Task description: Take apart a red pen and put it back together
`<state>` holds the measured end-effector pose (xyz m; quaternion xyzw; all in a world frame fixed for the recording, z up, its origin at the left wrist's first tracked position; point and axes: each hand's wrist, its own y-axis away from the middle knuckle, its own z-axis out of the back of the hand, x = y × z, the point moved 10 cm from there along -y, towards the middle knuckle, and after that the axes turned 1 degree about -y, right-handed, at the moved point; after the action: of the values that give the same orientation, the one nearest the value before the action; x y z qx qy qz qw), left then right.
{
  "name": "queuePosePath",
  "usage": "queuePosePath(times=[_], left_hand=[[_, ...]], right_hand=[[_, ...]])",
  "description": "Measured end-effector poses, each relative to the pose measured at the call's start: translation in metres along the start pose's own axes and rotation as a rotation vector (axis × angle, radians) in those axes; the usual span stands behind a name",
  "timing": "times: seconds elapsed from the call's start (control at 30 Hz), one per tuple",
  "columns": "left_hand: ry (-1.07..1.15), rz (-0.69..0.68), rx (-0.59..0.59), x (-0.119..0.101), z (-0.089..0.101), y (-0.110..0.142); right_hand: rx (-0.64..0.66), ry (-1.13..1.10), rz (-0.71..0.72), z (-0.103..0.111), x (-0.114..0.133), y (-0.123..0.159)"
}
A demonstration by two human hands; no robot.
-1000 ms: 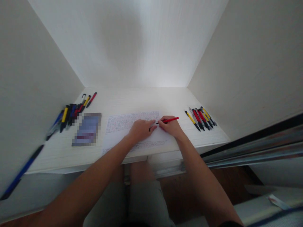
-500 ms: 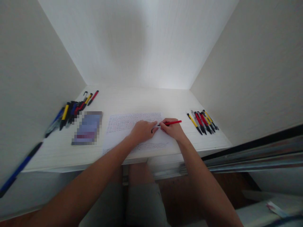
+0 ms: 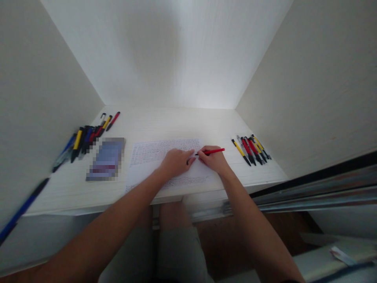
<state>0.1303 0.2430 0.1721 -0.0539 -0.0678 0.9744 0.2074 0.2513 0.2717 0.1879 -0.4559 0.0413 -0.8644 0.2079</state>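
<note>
A sheet of paper [image 3: 147, 171] lies on the white desk, with handwritten lines across its upper part and along its lower edge. My left hand [image 3: 175, 162] rests on the middle of the sheet, forefinger stretched out and thumb apart from it. A small dark thing shows between that thumb and forefinger; its kind is unclear. My right hand [image 3: 210, 157] grips a red pen [image 3: 216, 151] near its black tip, which points left at the paper beside the left fingertips. The pen's rear end leans out to the right.
Several pens [image 3: 250, 150] lie side by side on the right of the desk [image 3: 167, 124]. More pens [image 3: 85, 137] are bunched at the left, near a blurred-out phone-like rectangle [image 3: 107, 159]. A blue pen [image 3: 25, 208] appears at the far left. Walls enclose the desk's back and sides.
The whole view has shifted slightly. Both hands keep their places on the paper, and the red pen stays in my right hand with its tip at nearly the same spot.
</note>
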Motion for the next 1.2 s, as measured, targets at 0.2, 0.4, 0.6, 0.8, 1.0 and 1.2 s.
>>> queuePosePath(times=[0.2, 0.4, 0.6, 0.8, 1.0, 1.2], left_hand=[[-0.009, 0.0, -0.011, -0.0001, 0.0012, 0.0002], [-0.014, 0.015, -0.003, 0.0006, 0.0005, -0.0004], [-0.013, 0.018, 0.016, -0.0004, 0.0021, 0.0006], [-0.015, 0.027, 0.035, -0.0001, 0.001, 0.0004], [0.006, 0.016, 0.022, -0.0006, 0.001, 0.0007], [0.013, 0.027, 0.026, 0.0004, 0.0009, 0.0009]], right_hand=[[0.004, 0.003, -0.013, 0.0008, 0.002, 0.0002], [0.003, -0.011, -0.008, 0.0005, -0.0011, 0.0003], [-0.013, -0.009, -0.021, 0.0019, -0.0038, 0.0002], [0.0, 0.011, -0.014, 0.0011, -0.0032, -0.0002], [0.008, 0.015, -0.008, 0.0013, -0.0014, -0.0003], [-0.006, 0.014, -0.02, 0.0021, -0.0038, 0.0]])
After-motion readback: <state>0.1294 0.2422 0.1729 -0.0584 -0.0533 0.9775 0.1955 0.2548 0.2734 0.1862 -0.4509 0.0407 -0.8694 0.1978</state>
